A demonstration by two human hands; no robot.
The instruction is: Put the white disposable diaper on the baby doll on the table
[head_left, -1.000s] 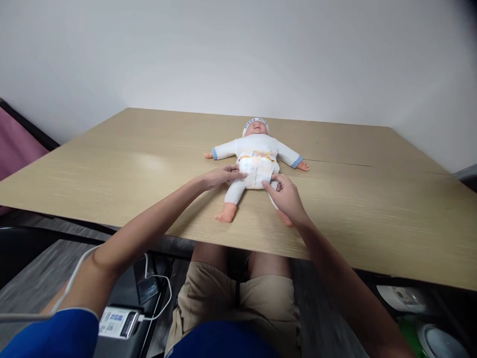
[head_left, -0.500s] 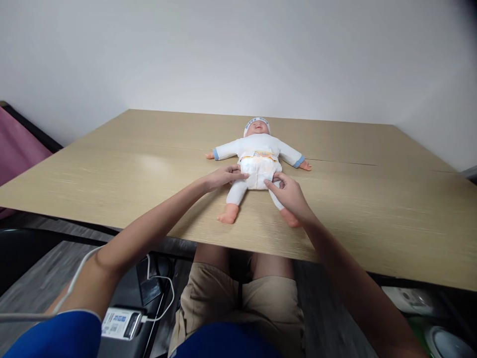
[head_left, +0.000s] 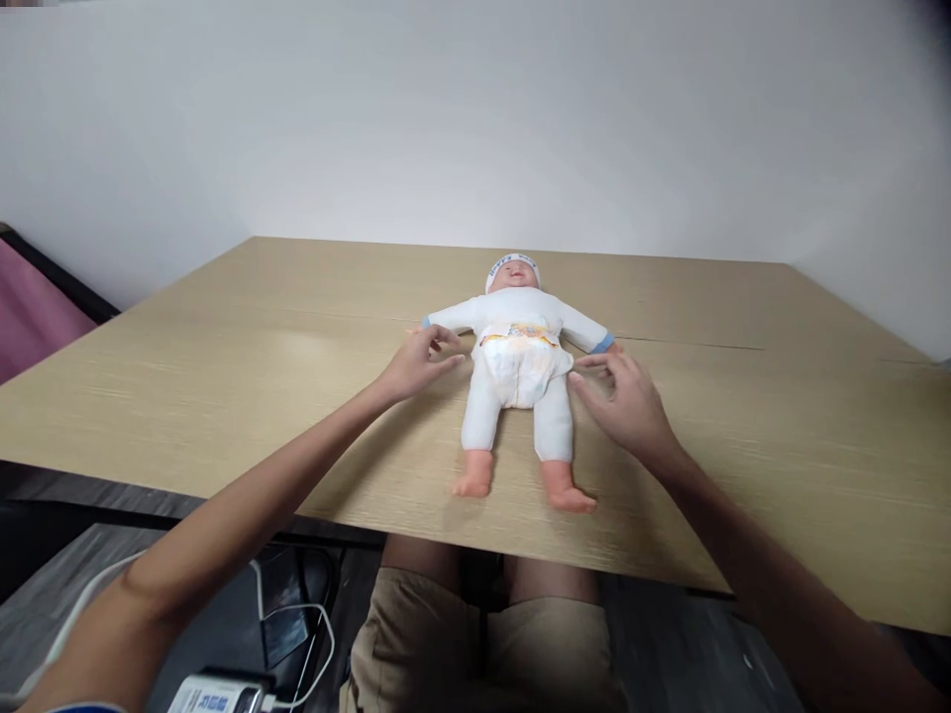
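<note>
White padding is shown in a diaper [head_left: 522, 374] wrapped about the hips of a doll [head_left: 512, 305], which is laid face up on a wood-toned table [head_left: 223, 396], feet toward the near edge. Adjustment of the diaper's sides is judged to be in hand. The left hand [head_left: 413, 366] is held empty, thumb and fingers parted, beside one hip; the right hand [head_left: 628, 401] is similarly spread at a flared side edge, contact being indeterminable. For further smoothing, a light pinch there would be called for.
</note>
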